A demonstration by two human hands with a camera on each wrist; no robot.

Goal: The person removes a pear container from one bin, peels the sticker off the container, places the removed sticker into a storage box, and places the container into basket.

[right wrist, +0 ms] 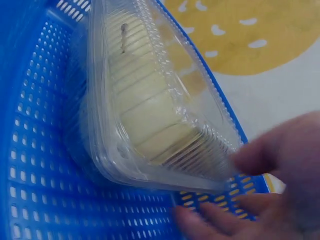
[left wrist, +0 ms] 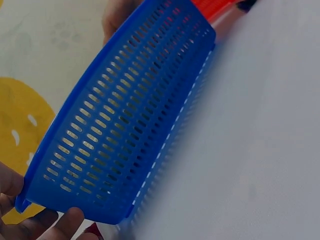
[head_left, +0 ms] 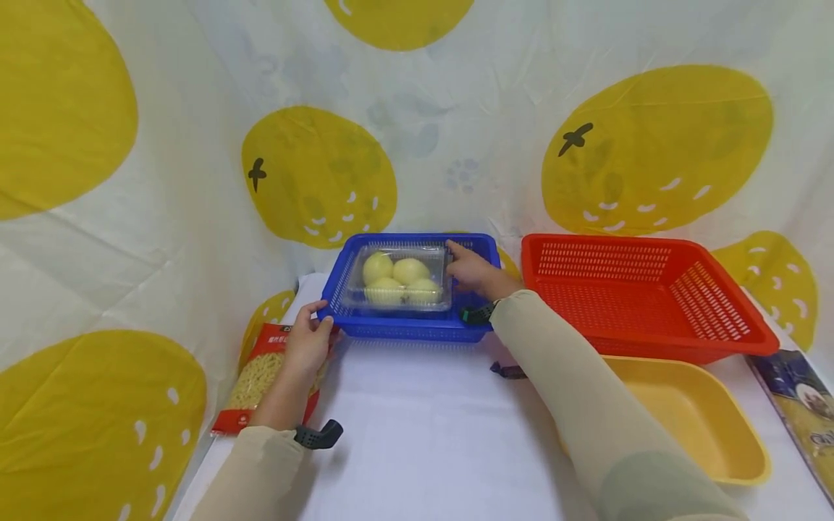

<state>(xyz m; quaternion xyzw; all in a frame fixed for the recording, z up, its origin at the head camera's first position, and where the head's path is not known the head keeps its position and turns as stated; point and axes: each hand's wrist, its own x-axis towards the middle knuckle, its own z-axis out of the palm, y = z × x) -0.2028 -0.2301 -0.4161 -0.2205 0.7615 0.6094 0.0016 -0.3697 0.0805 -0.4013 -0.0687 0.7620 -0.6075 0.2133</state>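
Observation:
A blue plastic basket [head_left: 391, 331] with slotted walls stands near the back of the table. Inside it, towards the left, is a clear plastic box [head_left: 443, 300] holding several pale yellow-green round fruits [head_left: 410, 270]. My left hand [head_left: 308, 340] grips the basket's front left corner, thumb at the rim and fingers around it, as the left wrist view also shows. At the box's right end, my right hand [head_left: 472, 269] holds the corner, with the thumb [right wrist: 255, 155] along its edge and the other fingers lower, inside the basket.
Right of the blue basket stands a red basket [head_left: 651, 347], with a yellow tub [head_left: 691, 412] in front of it. A red pasta bag [head_left: 257, 376] lies under my left forearm. Another printed package [head_left: 798, 405] lies at the right edge. A patterned curtain hangs behind.

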